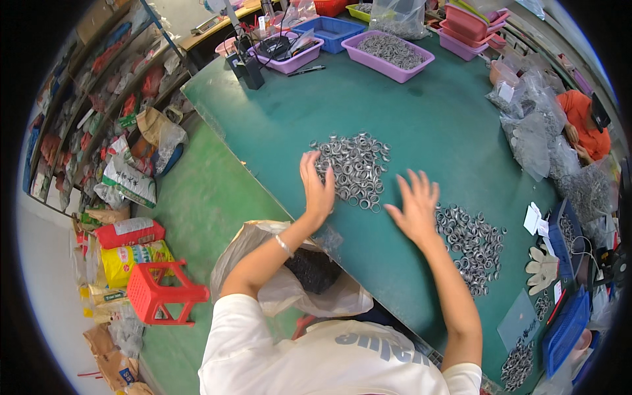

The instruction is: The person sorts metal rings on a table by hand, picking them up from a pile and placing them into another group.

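On the green table [263,112], two loose heaps of small grey metal rings: a far heap [359,168] in the middle and a near heap [471,247] to the right. Left hand [319,191] at the left side of the far heap, fingers bent and only slightly apart, contact with the rings impossible to tell. Right hand [418,214] between the two heaps, fingers and thumb spread wide, apart from the far heap and just beside the left edge of the near one. At the far side, a purple tray [398,74] full of small grey parts. Near right, a pale glove [543,269] and a blue basket [566,329]. To the left, below the table edge, an open whitish bag [243,263] with dark contents; farther left, a red stool [155,296] on the green floor [191,197].
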{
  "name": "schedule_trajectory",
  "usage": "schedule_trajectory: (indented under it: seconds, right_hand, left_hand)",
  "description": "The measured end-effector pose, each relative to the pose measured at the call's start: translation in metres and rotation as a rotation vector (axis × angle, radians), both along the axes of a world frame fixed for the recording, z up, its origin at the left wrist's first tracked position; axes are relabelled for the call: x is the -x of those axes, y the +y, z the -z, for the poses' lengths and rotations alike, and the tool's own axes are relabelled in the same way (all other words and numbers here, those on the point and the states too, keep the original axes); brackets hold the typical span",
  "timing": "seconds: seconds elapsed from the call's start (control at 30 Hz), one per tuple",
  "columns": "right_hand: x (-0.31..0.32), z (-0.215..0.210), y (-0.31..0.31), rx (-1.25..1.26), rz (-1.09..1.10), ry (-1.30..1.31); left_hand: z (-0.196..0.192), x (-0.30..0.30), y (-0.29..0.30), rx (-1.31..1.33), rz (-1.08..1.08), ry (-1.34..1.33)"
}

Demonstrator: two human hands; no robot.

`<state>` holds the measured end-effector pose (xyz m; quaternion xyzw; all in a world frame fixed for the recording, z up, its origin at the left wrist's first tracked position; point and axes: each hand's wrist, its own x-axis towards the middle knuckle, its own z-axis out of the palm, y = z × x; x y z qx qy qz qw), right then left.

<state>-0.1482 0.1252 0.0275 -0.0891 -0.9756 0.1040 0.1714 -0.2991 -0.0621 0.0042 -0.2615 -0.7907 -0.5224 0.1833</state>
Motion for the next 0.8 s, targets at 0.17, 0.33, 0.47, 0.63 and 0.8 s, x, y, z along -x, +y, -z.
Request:
schedule_trajectory:
  seconds: [0.17, 0.33, 0.47, 0.63, 0.8]
  right_hand:
    - [-0.079, 0.004, 0.075, 0.012, 0.325, -0.09]
    - [-0.13, 0.012, 0.065, 0.041, 0.363, -0.191]
    - [-0.144, 0.011, 0.041, -0.026, 0.309, -0.133]
    - [-0.17, 0.007, 0.02, -0.016, 0.124, -0.086]
    - [-0.212, 0.007, 0.015, -0.076, 0.056, -0.062]
  left_hand:
    - [-0.022, -0.076, -0.016, 0.4, 0.209, 0.121]
    - [0.017, -0.069, -0.017, 0.566, 0.15, 0.08]
    - [0.02, -0.05, 0.0, 0.626, 0.085, 0.118]
    - [0.02, -0.045, 0.003, 0.628, -0.007, 0.111]
    - [-0.015, -0.117, 0.003, 0.442, 0.215, 0.136]
